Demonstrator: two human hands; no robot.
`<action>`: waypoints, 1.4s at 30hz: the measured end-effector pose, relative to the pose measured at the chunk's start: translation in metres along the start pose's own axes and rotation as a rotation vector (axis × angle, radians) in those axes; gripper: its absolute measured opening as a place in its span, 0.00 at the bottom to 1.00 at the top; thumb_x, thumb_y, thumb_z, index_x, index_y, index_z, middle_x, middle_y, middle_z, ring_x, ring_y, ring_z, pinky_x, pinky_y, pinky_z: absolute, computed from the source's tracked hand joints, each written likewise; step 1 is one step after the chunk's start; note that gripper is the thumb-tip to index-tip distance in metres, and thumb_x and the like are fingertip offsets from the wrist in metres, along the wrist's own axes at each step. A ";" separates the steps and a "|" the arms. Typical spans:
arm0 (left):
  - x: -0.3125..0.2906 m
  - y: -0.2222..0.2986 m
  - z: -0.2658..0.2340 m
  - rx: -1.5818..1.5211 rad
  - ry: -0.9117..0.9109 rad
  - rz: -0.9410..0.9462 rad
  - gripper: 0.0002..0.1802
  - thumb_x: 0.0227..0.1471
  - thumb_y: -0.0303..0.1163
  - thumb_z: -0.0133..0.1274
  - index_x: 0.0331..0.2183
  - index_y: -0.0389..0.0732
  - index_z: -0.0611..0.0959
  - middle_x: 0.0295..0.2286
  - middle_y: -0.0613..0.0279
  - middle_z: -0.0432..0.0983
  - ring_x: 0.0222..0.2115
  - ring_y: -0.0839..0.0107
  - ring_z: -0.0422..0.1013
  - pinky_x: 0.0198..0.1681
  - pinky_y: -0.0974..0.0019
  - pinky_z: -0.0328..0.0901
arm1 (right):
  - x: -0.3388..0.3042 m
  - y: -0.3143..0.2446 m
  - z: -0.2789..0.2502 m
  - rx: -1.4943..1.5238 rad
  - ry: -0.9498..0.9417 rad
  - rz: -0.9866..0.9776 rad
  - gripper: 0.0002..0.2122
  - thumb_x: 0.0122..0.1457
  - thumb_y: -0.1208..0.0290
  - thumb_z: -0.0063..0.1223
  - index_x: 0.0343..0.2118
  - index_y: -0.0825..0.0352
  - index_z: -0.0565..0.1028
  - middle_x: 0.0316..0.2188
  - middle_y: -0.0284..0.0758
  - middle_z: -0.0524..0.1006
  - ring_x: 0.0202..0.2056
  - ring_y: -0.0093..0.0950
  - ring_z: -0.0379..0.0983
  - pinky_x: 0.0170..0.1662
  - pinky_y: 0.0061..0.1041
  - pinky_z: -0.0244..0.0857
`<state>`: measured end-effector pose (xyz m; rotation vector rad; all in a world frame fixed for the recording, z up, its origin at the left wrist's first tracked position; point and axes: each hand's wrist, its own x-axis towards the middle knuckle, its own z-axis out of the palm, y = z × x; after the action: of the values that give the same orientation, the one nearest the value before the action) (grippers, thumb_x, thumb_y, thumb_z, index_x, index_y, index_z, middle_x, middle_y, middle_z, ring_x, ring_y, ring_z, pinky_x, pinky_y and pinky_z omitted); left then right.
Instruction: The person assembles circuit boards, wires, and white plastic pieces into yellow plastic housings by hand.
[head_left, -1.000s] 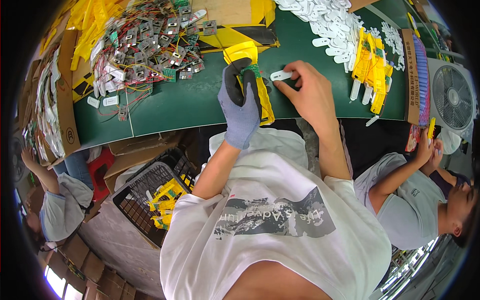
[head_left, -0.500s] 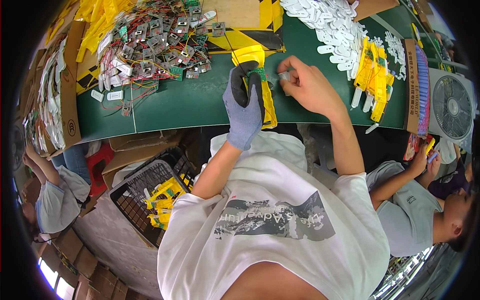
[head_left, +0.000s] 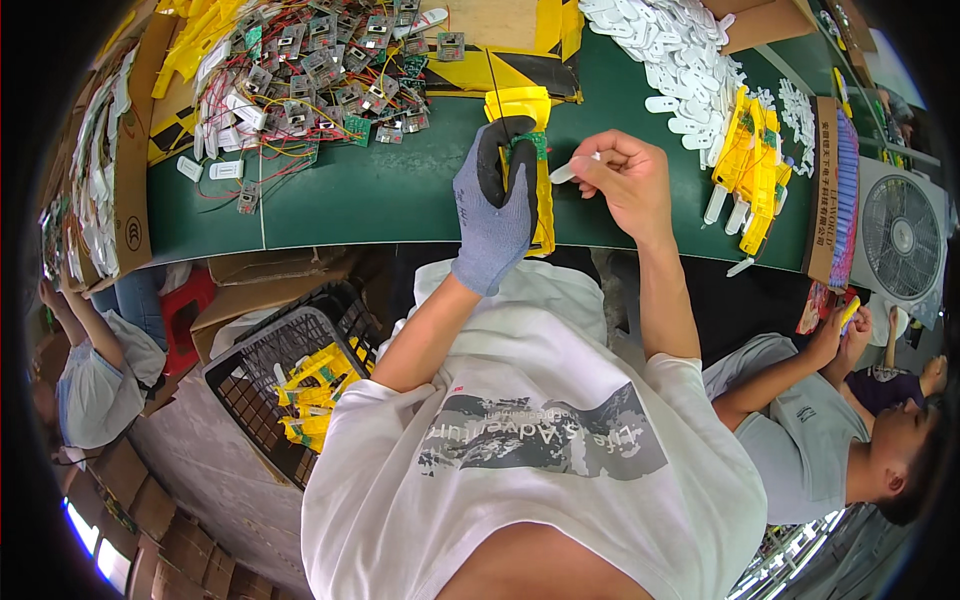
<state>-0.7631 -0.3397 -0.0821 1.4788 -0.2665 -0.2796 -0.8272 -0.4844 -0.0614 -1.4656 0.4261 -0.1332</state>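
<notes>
My left hand (head_left: 497,210), in a grey-blue glove with black fingers, grips a long yellow plastic housing (head_left: 544,205) near the bench edge. A small green circuit board (head_left: 541,145) shows at the housing beside my thumb, and a thin dark wire (head_left: 492,75) sticks up past my fingers. Much of the housing is hidden under the glove. Just to the right, my bare right hand (head_left: 638,185) pinches a small white oval plastic piece (head_left: 563,174), its tip pointing at the housing but apart from it.
Wired circuit boards (head_left: 330,70) heap up at the back left. White plastic pieces (head_left: 680,75) pile at the back right, near several yellow housings (head_left: 750,170). A black crate (head_left: 240,385) with yellow parts stands below left. Co-workers sit at both sides; a fan (head_left: 903,225) stands far right.
My right hand has turned and opened out slightly, so the white piece now shows between thumb and fingers. The left hand keeps its hold on the housing. The whole view has shifted a little.
</notes>
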 end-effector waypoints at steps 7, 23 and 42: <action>0.001 -0.004 -0.001 -0.004 -0.022 0.023 0.10 0.50 0.22 0.47 0.37 0.33 0.74 0.31 0.55 0.72 0.30 0.69 0.69 0.36 0.68 0.64 | 0.009 0.000 0.011 -0.200 0.006 -0.104 0.09 0.49 0.78 0.61 0.33 0.72 0.75 0.20 0.28 0.74 0.21 0.12 0.65 0.25 0.11 0.60; -0.002 0.002 -0.001 0.175 -0.057 0.103 0.10 0.51 0.23 0.46 0.38 0.35 0.71 0.29 0.55 0.70 0.29 0.68 0.68 0.34 0.65 0.64 | -0.014 0.008 0.044 -0.300 0.183 -0.240 0.17 0.53 0.78 0.55 0.47 0.68 0.72 0.42 0.39 0.77 0.35 0.18 0.73 0.41 0.17 0.66; -0.005 0.003 -0.015 0.226 -0.060 0.306 0.15 0.39 0.18 0.49 0.35 0.36 0.74 0.30 0.48 0.69 0.31 0.49 0.67 0.34 0.60 0.63 | -0.019 0.003 0.043 -0.489 0.112 -0.582 0.15 0.49 0.80 0.54 0.42 0.76 0.73 0.44 0.46 0.73 0.43 0.36 0.73 0.46 0.24 0.64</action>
<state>-0.7628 -0.3235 -0.0800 1.6276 -0.5822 -0.0473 -0.8294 -0.4375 -0.0587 -2.0433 0.1074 -0.6108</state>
